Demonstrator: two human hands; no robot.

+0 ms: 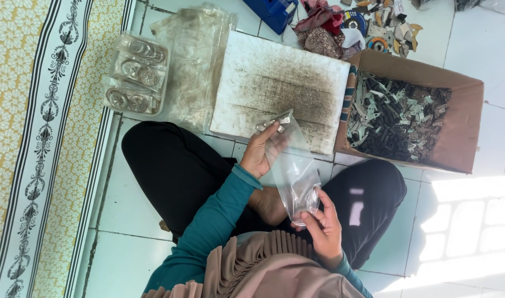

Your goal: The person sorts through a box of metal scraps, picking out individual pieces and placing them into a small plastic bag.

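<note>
I sit cross-legged on a tiled floor, in teal sleeves. My left hand (262, 152) pinches the upper end of a small clear plastic bag (294, 170) together with a few small metal pieces (274, 123) at its mouth. My right hand (322, 226) grips the lower end of the same bag, which stretches between both hands over my lap. Just beyond the hands lies a dirty white board (283, 88). To its right stands an open cardboard box (462, 135) full of small dark and silvery metal parts (396, 118).
A clear tray holding round metal pieces (137, 77) and crumpled clear plastic sheeting (194, 60) lie at the left of the board. A patterned yellow mat (37, 138) runs along the left. A blue container (274, 12), cloths and discs (354, 25) lie at the top.
</note>
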